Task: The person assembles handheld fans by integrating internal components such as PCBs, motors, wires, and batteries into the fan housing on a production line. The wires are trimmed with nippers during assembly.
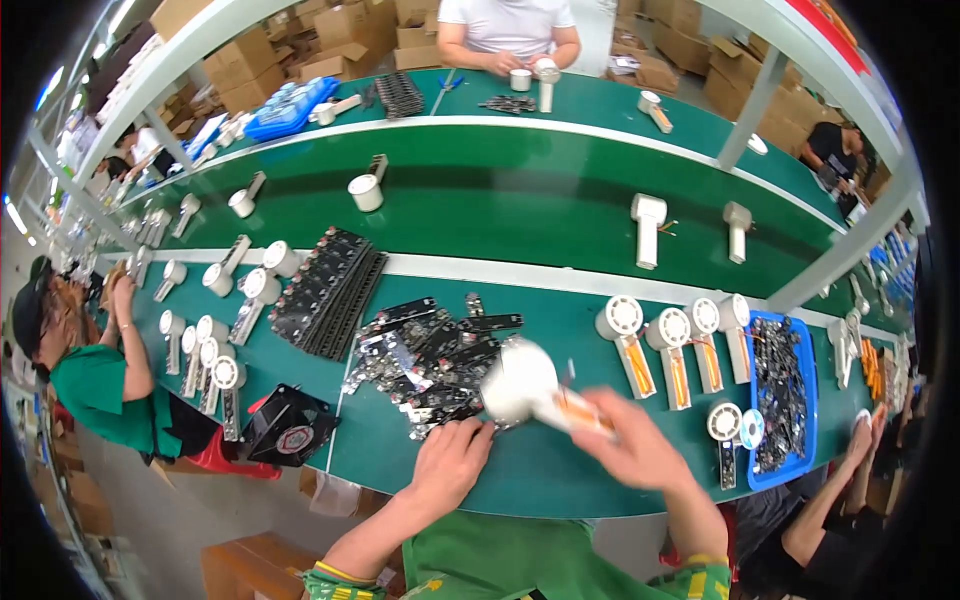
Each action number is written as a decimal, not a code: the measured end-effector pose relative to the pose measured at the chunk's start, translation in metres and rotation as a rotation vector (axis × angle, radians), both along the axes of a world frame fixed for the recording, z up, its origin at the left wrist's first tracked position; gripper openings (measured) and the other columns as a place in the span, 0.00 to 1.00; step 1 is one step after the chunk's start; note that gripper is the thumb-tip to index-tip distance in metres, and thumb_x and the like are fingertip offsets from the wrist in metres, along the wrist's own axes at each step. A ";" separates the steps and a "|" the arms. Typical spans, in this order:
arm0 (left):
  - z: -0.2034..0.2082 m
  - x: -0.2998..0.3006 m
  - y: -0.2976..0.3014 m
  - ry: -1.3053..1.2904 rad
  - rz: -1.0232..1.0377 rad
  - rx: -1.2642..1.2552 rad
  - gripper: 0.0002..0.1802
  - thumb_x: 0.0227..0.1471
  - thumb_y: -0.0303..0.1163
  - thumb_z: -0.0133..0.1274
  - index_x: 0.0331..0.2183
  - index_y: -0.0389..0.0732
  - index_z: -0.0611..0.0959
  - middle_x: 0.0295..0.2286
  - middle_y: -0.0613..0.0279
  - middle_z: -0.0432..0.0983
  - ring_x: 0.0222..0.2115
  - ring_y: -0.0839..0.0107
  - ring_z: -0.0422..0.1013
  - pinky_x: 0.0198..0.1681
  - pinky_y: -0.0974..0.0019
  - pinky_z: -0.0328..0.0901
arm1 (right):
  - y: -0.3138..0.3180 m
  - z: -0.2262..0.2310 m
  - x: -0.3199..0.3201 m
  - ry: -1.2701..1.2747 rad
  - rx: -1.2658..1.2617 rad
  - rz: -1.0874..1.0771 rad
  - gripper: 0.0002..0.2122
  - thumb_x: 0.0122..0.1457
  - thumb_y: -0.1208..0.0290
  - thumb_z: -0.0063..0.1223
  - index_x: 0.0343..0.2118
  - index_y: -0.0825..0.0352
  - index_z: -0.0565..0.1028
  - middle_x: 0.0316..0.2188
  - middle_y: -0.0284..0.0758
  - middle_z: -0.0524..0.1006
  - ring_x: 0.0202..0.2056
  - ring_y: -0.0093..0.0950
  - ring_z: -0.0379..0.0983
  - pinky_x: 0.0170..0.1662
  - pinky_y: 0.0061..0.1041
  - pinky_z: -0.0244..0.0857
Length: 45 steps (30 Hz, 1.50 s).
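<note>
- Cardboard boxes stood beyond the green worktop.
- A blue tray at right held black parts.
- Toward the left, black strips were stacked beside a loose pile of parts.
- The left hand had its fingers bent at the pile's near edge; their grip could not be told.
- The right hand's fingers held a blurred white fan above the worktop, partly hiding the pile.
- Four other fans lay farther right.

Looks like a factory assembly line around a green conveyor belt, with workers on both sides of it, circuit boards heaped before it, cardboard boxes stacked beyond it.
</note>
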State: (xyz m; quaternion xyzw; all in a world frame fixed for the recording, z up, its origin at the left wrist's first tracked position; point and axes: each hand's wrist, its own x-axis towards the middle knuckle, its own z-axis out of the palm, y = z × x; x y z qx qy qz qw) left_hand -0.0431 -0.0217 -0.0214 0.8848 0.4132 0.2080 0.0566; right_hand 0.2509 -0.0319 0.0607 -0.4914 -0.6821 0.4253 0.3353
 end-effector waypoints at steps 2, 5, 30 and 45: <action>-0.001 0.002 0.001 -0.013 -0.008 0.047 0.18 0.51 0.24 0.65 0.46 0.38 0.86 0.42 0.59 0.79 0.37 0.61 0.75 0.41 0.59 0.68 | -0.049 -0.020 0.016 -0.091 0.047 0.052 0.17 0.66 0.68 0.64 0.53 0.71 0.75 0.42 0.46 0.77 0.42 0.46 0.74 0.47 0.41 0.71; 0.008 0.000 0.003 -0.106 0.045 0.082 0.18 0.53 0.24 0.61 0.47 0.38 0.84 0.41 0.59 0.79 0.38 0.61 0.76 0.41 0.59 0.70 | -0.085 -0.047 0.015 -0.178 0.171 0.084 0.16 0.62 0.72 0.67 0.51 0.70 0.77 0.42 0.45 0.77 0.44 0.47 0.73 0.50 0.42 0.70; 0.065 0.072 0.014 -0.618 -0.183 -0.094 0.20 0.47 0.16 0.70 0.44 0.35 0.86 0.42 0.54 0.81 0.41 0.53 0.79 0.46 0.56 0.76 | -0.048 -0.005 -0.004 -0.228 0.281 -0.305 0.08 0.59 0.76 0.71 0.39 0.71 0.83 0.33 0.39 0.84 0.34 0.34 0.83 0.38 0.30 0.76; 0.003 0.070 -0.037 -0.076 -0.384 0.305 0.14 0.56 0.35 0.60 0.44 0.49 0.89 0.41 0.72 0.82 0.44 0.65 0.75 0.60 0.56 0.65 | -0.103 -0.051 0.003 0.558 -0.482 -0.597 0.09 0.71 0.77 0.58 0.50 0.74 0.77 0.42 0.38 0.86 0.39 0.23 0.84 0.42 0.22 0.77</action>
